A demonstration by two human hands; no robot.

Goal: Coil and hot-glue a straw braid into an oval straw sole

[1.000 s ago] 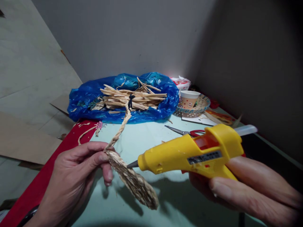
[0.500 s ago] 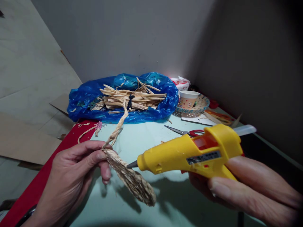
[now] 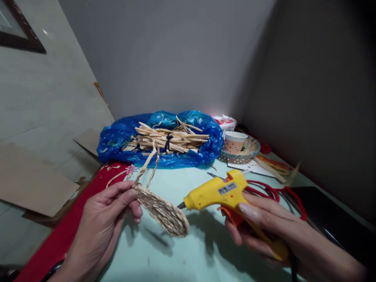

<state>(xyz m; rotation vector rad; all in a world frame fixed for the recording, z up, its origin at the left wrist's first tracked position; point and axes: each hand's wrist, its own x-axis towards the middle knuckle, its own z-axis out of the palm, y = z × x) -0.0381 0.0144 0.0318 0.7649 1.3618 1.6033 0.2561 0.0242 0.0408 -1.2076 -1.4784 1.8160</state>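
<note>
Between thumb and fingers, my left hand (image 3: 108,215) pinches one end of a coiled, braided straw piece (image 3: 164,211), an oval pad tilted down to the right. A loose straw braid (image 3: 146,166) rises from the pinched end toward the bundle behind. My right hand (image 3: 264,227) is wrapped round the handle of a yellow glue gun (image 3: 219,192), fingers near its orange trigger. The gun's dark nozzle points left at the pad's right upper edge; whether it touches the straw I cannot tell.
A blue plastic bag (image 3: 123,129) holds a tied bundle of dry straw (image 3: 176,138) at the back. To its right, a paper cup (image 3: 235,141) sits in a woven basket (image 3: 252,150). Red-handled scissors (image 3: 258,188) lie behind the glue gun. A pink clip (image 3: 130,169) rests at left.
The glue gun has turned more upright and drawn back, its nozzle shifting right along the pad's edge. The view has tilted up. The left hand keeps its pinch.
</note>
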